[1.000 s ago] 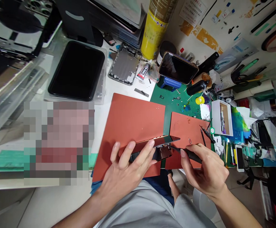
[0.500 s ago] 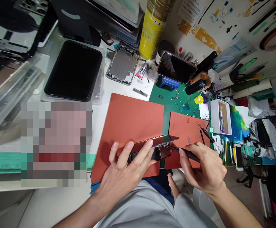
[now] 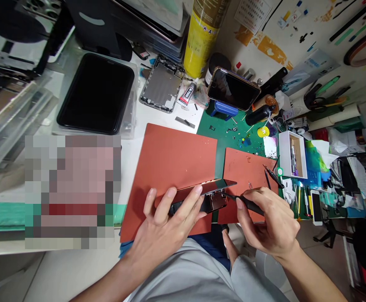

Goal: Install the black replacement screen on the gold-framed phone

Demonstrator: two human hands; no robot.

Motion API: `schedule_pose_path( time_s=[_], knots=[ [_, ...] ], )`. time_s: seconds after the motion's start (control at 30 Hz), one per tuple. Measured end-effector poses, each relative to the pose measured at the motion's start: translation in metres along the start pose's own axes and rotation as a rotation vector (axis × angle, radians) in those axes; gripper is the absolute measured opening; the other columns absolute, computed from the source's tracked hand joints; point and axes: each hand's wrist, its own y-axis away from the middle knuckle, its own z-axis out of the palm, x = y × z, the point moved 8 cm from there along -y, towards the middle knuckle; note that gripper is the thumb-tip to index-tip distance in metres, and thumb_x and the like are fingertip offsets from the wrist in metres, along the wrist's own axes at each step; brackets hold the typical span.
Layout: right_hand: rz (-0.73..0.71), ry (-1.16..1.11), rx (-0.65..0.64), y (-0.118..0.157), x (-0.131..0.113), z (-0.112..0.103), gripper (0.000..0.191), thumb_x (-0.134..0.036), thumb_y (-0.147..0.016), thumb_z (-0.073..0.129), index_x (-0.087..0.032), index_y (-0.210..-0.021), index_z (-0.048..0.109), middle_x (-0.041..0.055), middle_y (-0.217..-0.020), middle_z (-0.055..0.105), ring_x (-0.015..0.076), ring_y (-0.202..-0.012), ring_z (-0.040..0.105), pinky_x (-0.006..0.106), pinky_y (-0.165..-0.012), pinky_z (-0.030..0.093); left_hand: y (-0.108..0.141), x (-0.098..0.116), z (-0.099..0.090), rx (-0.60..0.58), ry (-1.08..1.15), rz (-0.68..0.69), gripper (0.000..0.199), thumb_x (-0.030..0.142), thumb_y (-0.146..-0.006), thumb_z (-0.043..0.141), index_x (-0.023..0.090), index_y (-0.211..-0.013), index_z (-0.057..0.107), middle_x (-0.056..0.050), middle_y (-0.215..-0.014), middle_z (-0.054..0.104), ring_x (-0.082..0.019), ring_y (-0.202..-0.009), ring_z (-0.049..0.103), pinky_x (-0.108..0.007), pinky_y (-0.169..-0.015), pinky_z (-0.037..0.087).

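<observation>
A phone (image 3: 218, 201) is opened up over the red mats, its screen (image 3: 217, 185) tilted up from the body so that the inner parts show at the right end. My left hand (image 3: 168, 216) grips the phone, with fingers along the raised screen and the thumb at the body's near side. Much of the phone is hidden under that hand. My right hand (image 3: 269, 220) is closed around black tweezers (image 3: 249, 204), whose thin tip reaches the phone's exposed inside at the right end. Whether the tip pinches anything is too small to tell.
Two red mats (image 3: 179, 155) lie on the bench. Behind them are a phone on a blue stand (image 3: 233, 89), a glue tube (image 3: 187, 93), a metal phone frame (image 3: 162, 84) and a yellow can (image 3: 200, 42). At right are a white box (image 3: 293, 154) and another tweezers (image 3: 273, 176). A pixelated patch covers the left.
The view has shifted very slightly. Both hands, the phone and the tweezers keep nearly the same places, with the tweezers' tip still at the phone's inside.
</observation>
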Motion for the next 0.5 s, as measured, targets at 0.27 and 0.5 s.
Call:
schedule_pose_path(
  time_s=[0.27, 0.5],
  knots=[
    [0.003, -0.003, -0.010, 0.001, 0.002, 0.002, 0.028, -0.008, -0.098, 0.072, -0.016, -0.124, 0.064, 0.0057, -0.089, 0.079, 0.0175, -0.067, 0.070, 0.034, -0.060, 0.059, 0.000, 0.000, 0.001, 0.010, 0.006, 0.002, 0.044, 0.040, -0.094, 0.086, 0.024, -0.135, 0.079, 0.001, -0.188, 0.014, -0.037, -0.175, -0.002, -0.063, -0.143, 0.006],
    [0.197, -0.129, 0.016, 0.017, 0.007, -0.022, 0.038, -0.004, -0.097, 0.072, -0.016, -0.132, 0.065, 0.0089, -0.101, 0.081, 0.0222, -0.082, 0.080, 0.035, -0.071, 0.066, 0.001, -0.001, 0.001, 0.006, 0.011, -0.009, 0.043, 0.042, -0.095, 0.085, 0.026, -0.134, 0.079, 0.004, -0.188, 0.015, -0.036, -0.175, 0.000, -0.062, -0.143, 0.007]
  ],
)
